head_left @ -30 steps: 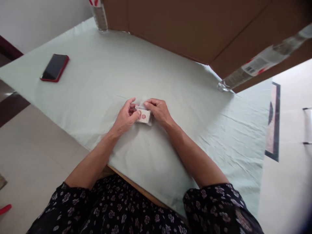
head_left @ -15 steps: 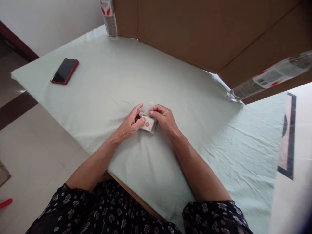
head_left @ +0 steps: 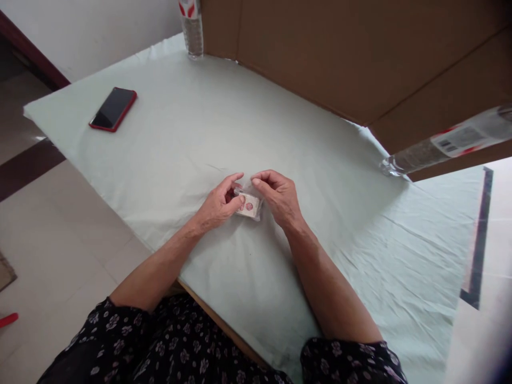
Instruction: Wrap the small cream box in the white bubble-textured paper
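Note:
A small pale box (head_left: 250,206) with round red marks, inside a clear plastic bag (head_left: 258,214), is near the front of the cloth-covered table. My left hand (head_left: 220,205) grips it from the left, thumb on the top face and some fingers behind it. Above the box's far right side, my right hand (head_left: 280,196) is closed, thumb and forefinger pinched at the bag's loose clear end. The film between those fingertips is hard to make out.
A phone in a red case (head_left: 113,110) lies at the table's far left. Behind stands a large cardboard panel (head_left: 320,58), with one plastic bottle (head_left: 193,34) at its left end and another plastic bottle (head_left: 436,149) at its right. Pale green cloth (head_left: 168,144) covers the table.
The whole view has shifted slightly. My right hand's pinch has drawn a little away from the box, and more of the red marks now show beside my left thumb.

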A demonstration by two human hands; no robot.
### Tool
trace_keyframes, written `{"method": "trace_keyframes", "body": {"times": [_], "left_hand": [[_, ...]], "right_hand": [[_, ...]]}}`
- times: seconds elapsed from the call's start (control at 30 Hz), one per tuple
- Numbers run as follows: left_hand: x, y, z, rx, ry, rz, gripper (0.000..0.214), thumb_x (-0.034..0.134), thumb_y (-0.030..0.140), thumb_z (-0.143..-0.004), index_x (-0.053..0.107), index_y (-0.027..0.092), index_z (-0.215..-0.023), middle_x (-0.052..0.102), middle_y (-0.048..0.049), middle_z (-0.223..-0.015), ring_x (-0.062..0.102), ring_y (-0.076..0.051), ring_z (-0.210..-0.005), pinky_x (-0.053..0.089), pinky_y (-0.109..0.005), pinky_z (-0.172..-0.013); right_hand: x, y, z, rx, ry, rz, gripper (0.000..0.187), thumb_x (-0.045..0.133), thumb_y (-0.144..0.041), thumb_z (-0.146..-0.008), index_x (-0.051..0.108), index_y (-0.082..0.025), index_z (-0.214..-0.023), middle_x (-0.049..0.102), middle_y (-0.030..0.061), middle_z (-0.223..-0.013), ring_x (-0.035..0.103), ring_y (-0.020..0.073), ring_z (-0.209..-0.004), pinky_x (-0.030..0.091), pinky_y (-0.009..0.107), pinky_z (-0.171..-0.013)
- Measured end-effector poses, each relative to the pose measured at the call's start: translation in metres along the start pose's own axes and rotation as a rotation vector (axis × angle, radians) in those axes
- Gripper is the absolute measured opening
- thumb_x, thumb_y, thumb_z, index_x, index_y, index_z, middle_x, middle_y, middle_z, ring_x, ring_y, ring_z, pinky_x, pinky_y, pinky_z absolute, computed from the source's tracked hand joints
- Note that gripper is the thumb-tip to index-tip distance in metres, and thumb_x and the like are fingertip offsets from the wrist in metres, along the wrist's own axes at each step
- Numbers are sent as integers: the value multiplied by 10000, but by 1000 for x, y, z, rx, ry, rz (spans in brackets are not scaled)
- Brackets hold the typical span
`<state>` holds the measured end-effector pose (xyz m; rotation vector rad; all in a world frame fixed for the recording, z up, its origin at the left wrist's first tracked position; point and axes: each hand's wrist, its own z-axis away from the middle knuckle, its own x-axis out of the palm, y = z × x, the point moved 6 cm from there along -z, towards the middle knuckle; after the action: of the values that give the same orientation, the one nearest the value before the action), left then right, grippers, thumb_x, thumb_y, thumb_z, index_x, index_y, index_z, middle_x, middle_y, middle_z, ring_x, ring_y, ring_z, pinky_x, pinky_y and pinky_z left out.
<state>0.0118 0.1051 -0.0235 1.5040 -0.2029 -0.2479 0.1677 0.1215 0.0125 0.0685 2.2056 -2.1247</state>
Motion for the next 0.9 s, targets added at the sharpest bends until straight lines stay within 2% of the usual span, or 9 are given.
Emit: {"method": "trace_keyframes", "body": {"times": [0.17,0.27,0.43,0.63,0.77,0.9], "left_hand": [[-1,1,-1,-17,0,11,601,641,282,-859,496,189,-1434,596,-85,-1189,605,-118,-835,507,-256,-755],[-2,5,-1,-23,12,-21,540,641,297,-862,544,173,-1379,609,-79,-1156,606,-116,-821,503,-244,-727],[-3,13,0,6,36,-102,443,626,305,-868,612,136,-1277,653,-74,-1067,609,-137,-849,504,-255,-761],[-3,14,2,24,35,-154,420,575,336,-904,618,114,-1258,666,-62,-982,603,-151,-851,495,-286,-810],[-3,12,3,51,35,-151,430,564,339,-920,609,105,-1279,668,-67,-993,609,-149,-848,498,-285,-816],[-3,10,3,80,57,-135,411,582,319,-914,613,128,-1277,674,-87,-1075,624,-151,-870,512,-278,-802]], "right_hand": [[0,-6,5,1,-10,47,115,670,-329,-795,663,-221,-758,607,-32,-696,513,129,-642,430,288,-641],[-1,-11,11,-46,-39,158,80,655,-284,-810,683,-229,-760,653,-17,-741,571,154,-708,461,317,-711],[-4,-19,20,-340,-78,391,81,686,-231,-836,742,-269,-792,746,11,-922,653,218,-972,460,411,-951],[-3,-27,31,-569,-191,722,137,651,-267,-920,785,-298,-915,743,41,-1110,634,250,-1092,433,461,-977],[0,-35,37,-603,-270,773,165,621,-271,-938,781,-274,-898,723,59,-1196,626,261,-1156,428,476,-1008],[-9,-39,34,-538,-231,682,137,634,-324,-927,758,-279,-890,718,61,-1221,643,265,-1161,453,488,-1031]]}}
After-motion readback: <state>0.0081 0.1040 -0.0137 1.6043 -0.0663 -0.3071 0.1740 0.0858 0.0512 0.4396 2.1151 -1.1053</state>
